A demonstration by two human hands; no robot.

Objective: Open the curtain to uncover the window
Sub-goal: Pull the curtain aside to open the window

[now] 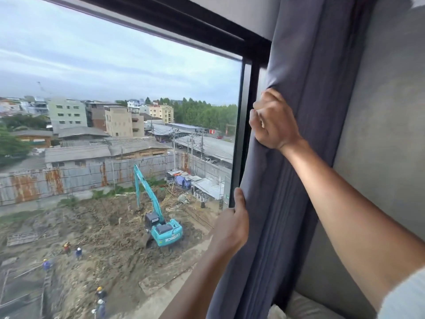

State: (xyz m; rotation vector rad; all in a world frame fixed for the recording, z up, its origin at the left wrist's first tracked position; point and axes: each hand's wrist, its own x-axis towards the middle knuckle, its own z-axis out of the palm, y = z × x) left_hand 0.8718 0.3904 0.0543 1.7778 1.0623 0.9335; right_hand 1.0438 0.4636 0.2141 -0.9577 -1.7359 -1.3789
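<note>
The grey curtain [303,125] hangs bunched at the right side of the window [128,72], beside a grey wall [379,111]. The right hand [273,122] grips a fold of it high up, fingers closed around the cloth. The left hand [232,223] holds its left edge lower down, thumb up along the fabric. Through the glass, a teal excavator [164,231] stands on a muddy building site.

2 hands [273,120], 1 curtain [299,88], 1 window [115,77]
</note>
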